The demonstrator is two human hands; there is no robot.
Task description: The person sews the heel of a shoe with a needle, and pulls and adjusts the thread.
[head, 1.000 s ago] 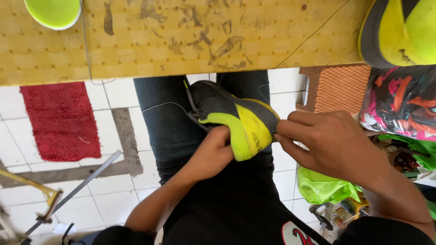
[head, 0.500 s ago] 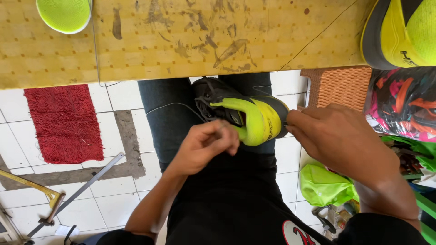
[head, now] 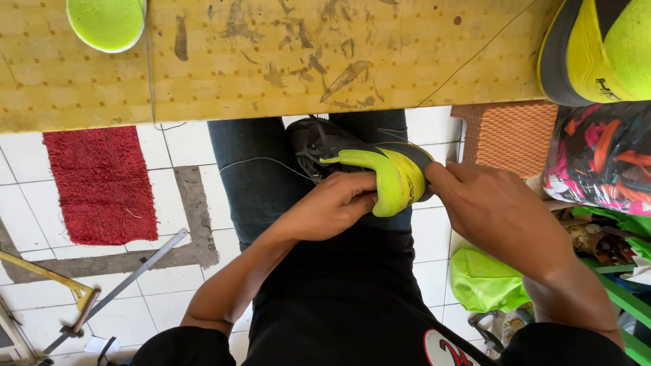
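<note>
A black and neon-yellow sports shoe (head: 369,166) rests on my lap, heel end toward me. My left hand (head: 332,207) grips it from below and the left side, fingers curled on the yellow heel. My right hand (head: 491,207) presses against the heel from the right, fingertips touching the shoe. A thin white thread (head: 261,163) runs from the shoe across my left thigh. My dark trousers (head: 251,169) lie under the shoe.
A worn yellow workbench (head: 305,61) spans the top, with a neon-yellow insole (head: 105,24) at left and another yellow shoe (head: 597,47) at right. Below lie a red mat (head: 102,183), a metal bar (head: 115,291), a green bag (head: 485,281) and a bag of coloured scraps (head: 603,159).
The shoe has shifted right and turned slightly on my lap. My left hand moved from beside the heel to gripping it; my right hand stays against the heel.
</note>
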